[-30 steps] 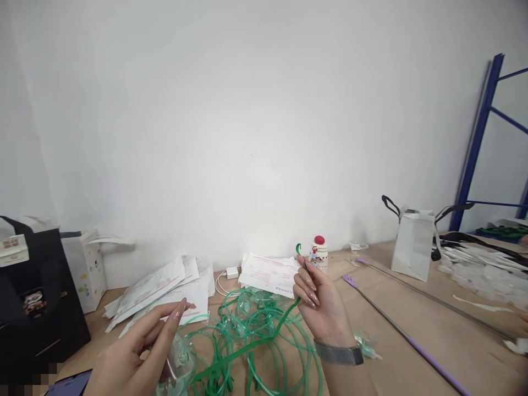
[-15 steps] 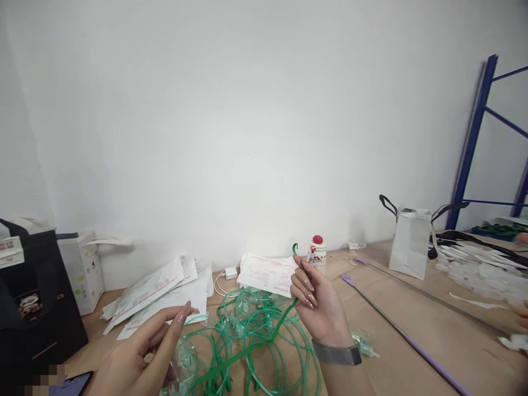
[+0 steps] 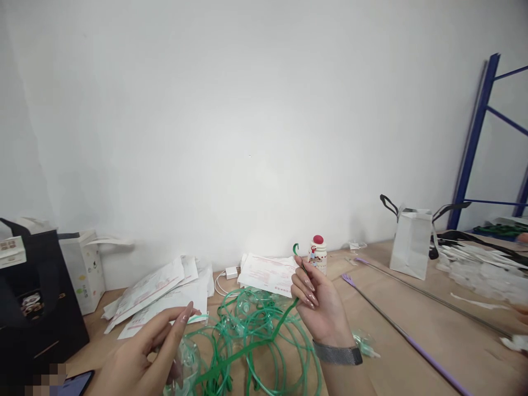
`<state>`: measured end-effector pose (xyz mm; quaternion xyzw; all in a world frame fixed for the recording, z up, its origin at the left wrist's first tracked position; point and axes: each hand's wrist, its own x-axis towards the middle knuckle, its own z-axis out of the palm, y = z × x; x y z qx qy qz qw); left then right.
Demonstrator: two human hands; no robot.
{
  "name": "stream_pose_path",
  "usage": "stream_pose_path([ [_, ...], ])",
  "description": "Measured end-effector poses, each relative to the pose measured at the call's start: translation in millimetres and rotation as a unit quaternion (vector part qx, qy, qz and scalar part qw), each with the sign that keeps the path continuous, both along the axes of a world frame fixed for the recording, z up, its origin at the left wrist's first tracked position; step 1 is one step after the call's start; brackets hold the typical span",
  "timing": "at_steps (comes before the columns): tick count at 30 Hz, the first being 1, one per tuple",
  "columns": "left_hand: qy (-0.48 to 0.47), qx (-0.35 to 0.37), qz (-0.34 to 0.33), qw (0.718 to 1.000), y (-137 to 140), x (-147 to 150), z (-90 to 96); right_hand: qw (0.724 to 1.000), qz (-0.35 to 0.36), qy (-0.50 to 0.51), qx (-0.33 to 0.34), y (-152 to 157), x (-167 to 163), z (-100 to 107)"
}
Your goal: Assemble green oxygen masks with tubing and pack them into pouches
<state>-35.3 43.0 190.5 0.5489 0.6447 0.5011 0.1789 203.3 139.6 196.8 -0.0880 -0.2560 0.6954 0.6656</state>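
Note:
My right hand (image 3: 311, 297) is closed around a green elastic strap (image 3: 247, 350). The strap's curled end sticks up above the fingertips, and the rest slants down left toward a clear oxygen mask (image 3: 186, 366). That mask sits in my left hand (image 3: 142, 352), whose fingers are curled, the lower ones behind the mask and partly hidden. Thumb and index of this hand meet near a pale green bit whose kind I cannot make out. Between and below both hands lies a tangled heap of green tubing (image 3: 284, 352) with more clear mask parts.
White printed packets (image 3: 152, 294) lie at the left, another packet (image 3: 268, 272) by the wall. A cream bottle (image 3: 317, 256) with a red top stands behind my right hand. Purple-ended rods (image 3: 404, 330) and a white bag (image 3: 410, 242) are to the right; a black bag (image 3: 41, 297) stands left.

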Motion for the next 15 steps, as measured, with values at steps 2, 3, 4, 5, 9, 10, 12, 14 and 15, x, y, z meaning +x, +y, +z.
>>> stream_pose_path([
  [2,0.001,-0.007,-0.003,1.000,0.3,-0.8,-0.9,1.000,-0.005,-0.013,0.006,0.5,-0.4,0.5],
  [3,0.001,-0.005,-0.009,1.000,0.3,-0.4,-1.0,1.000,-0.013,-0.026,0.010,0.3,-2.0,0.8],
  [4,0.000,0.002,-0.020,1.000,0.2,1.1,-0.8,0.998,-0.027,-0.047,0.017,-0.3,-5.1,0.8],
  [5,-0.003,0.015,-0.037,0.999,0.1,3.6,-0.1,0.995,-0.047,-0.079,0.024,-1.6,-9.8,0.5],
  [9,-0.019,0.079,-0.141,0.987,0.8,23.4,5.1,0.954,-0.096,-0.276,0.062,-12.2,-42.2,-5.8],
  [10,-0.016,0.092,-0.158,0.983,1.7,29.0,5.7,0.944,-0.075,-0.313,0.076,-15.4,-51.3,-8.4],
  [12,0.011,0.113,-0.178,0.978,4.7,38.5,4.6,0.926,-0.034,-0.360,0.105,-20.6,-66.5,-13.8],
  [14,0.046,0.133,-0.168,0.976,8.7,44.6,0.1,0.913,-0.030,-0.382,0.139,-23.8,-76.1,-18.5],
  [15,0.061,0.144,-0.157,0.975,10.6,46.5,-3.0,0.905,-0.042,-0.395,0.152,-24.8,-78.8,-20.4],
])
